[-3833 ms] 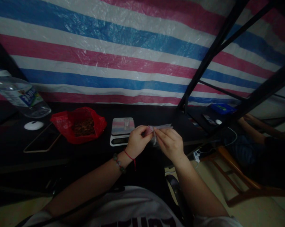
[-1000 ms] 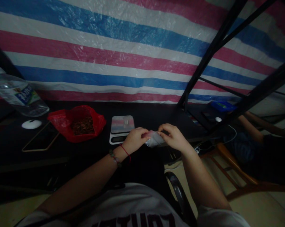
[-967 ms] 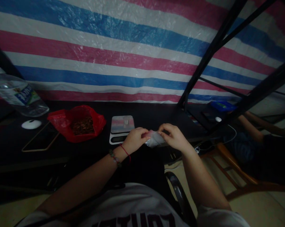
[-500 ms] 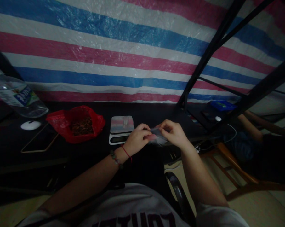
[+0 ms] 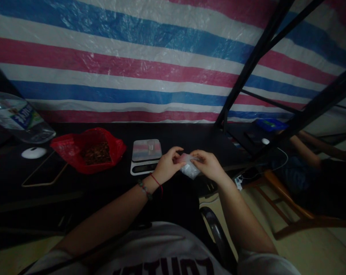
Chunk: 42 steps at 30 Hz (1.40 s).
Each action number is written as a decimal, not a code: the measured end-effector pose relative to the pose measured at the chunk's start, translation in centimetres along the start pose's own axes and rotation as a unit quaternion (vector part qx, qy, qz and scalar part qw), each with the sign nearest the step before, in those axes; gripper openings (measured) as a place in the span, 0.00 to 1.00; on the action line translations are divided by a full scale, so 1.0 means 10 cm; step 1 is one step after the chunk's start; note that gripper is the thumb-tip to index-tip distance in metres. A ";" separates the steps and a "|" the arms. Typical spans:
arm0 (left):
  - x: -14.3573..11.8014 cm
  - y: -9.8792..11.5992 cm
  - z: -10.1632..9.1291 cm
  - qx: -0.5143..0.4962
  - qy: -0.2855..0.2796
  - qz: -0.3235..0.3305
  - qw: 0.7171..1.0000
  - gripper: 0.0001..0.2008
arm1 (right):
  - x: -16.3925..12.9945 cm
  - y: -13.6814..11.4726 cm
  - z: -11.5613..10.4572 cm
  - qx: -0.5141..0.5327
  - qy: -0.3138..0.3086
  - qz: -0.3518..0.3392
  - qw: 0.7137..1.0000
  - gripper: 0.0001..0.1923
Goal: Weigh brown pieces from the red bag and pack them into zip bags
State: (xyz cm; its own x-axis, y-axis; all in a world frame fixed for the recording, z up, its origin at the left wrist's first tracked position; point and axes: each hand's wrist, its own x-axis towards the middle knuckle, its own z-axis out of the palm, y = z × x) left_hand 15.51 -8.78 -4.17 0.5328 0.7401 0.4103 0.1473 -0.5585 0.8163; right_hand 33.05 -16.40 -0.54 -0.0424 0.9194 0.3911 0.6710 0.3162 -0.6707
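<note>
Between my two hands is a small clear plastic bag (image 5: 190, 170), crinkled and hanging below the fingers near the desk's front edge. My left hand (image 5: 169, 165) pinches its left side, and my right hand (image 5: 207, 165) grips the right side of its top. A pinkish patch shows at the bag's upper edge. Just left of my left hand lies a white digital scale (image 5: 145, 154) with a small clear cup (image 5: 151, 146) on its plate. Farther left, a red plastic bag (image 5: 115, 152) stands open, holding brown dried bits (image 5: 96, 154).
On the left are a phone (image 5: 45, 173), a white computer mouse (image 5: 33, 152) and a large plastic bottle (image 5: 26, 120). Black frame bars (image 5: 247, 72) rise at right. Beyond them, another person's arm (image 5: 306, 151) rests by a blue item (image 5: 272, 124). A wooden chair (image 5: 284, 198) stands there.
The clear bag was smeared by motion and now hangs fuller in shape below my fingers. Both hands stay close together on it. The camera view has shifted slightly.
</note>
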 end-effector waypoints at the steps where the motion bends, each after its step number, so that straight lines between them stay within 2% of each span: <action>1: 0.01 0.00 0.02 0.000 0.007 0.002 1.000 0.27 | 0.01 0.01 -0.02 -0.021 -0.005 -0.002 1.000 0.09; 3: 0.04 -0.01 0.07 0.023 0.013 0.018 1.000 0.29 | 0.03 0.03 -0.07 -0.056 -0.026 -0.011 0.998 0.09; 6: 0.10 -0.02 0.17 0.025 -0.001 0.029 0.999 0.21 | 0.07 0.07 -0.12 -0.093 -0.048 -0.030 0.994 0.11; 8: 0.14 -0.05 0.27 0.011 -0.001 0.011 1.000 0.17 | 0.10 0.15 -0.12 -0.100 -0.026 -0.035 0.994 0.12; 10: 0.18 -0.11 0.38 0.005 0.028 -0.016 0.999 0.15 | 0.10 0.30 -0.10 -0.080 0.018 -0.029 0.996 0.17; 12: 0.21 -0.18 0.49 -0.002 0.061 -0.042 0.997 0.14 | 0.08 0.50 -0.04 -0.040 0.048 -0.004 0.998 0.25; 13: 0.23 -0.22 0.53 -0.007 0.073 -0.056 0.996 0.13 | 0.06 0.60 0.00 -0.021 0.051 0.016 0.998 0.25; 16: 0.27 -0.35 0.64 -0.019 0.093 -0.098 0.991 0.12 | -0.01 0.89 0.14 0.007 0.058 0.082 0.995 0.13; 18: 0.30 -0.43 0.67 -0.022 0.094 -0.125 0.987 0.13 | -0.05 1.01 0.22 0.015 0.059 0.105 0.993 0.10; 23: 0.29 -0.56 0.73 -0.048 0.090 -0.160 0.982 0.21 | -0.08 1.05 0.29 0.028 0.069 0.099 0.992 0.20; 27: 0.28 -0.57 0.77 -0.057 0.076 -0.134 0.986 0.26 | -0.08 1.02 0.31 0.085 0.063 0.110 0.988 0.30; 29: 0.28 -0.55 0.78 -0.041 0.067 -0.123 0.989 0.23 | -0.07 1.03 0.32 0.105 0.042 0.112 0.987 0.29; 33: 0.26 -0.46 0.70 -0.025 0.045 -0.119 0.992 0.17 | -0.07 1.03 0.30 0.101 0.053 0.115 0.987 0.15; 36: 0.18 -0.36 0.53 -0.050 0.013 -0.102 0.993 0.09 | -0.05 0.92 0.24 0.111 0.066 0.126 0.984 0.13; 39: 0.07 -0.24 0.28 -0.088 0.006 -0.071 0.994 0.06 | 0.02 0.65 0.23 0.139 0.069 0.128 0.980 0.14; 42: -0.03 -0.14 -0.04 -0.074 0.051 -0.049 0.995 0.09 | 0.17 0.30 0.34 0.163 0.081 0.111 0.977 0.15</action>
State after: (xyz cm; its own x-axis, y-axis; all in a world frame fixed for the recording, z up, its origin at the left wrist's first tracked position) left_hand 14.87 -8.08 -5.25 0.4342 0.8264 0.3585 0.0662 -0.4261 0.9022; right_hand 32.49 -13.07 -4.02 0.2124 0.9329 0.2907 0.3771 0.1962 -0.9052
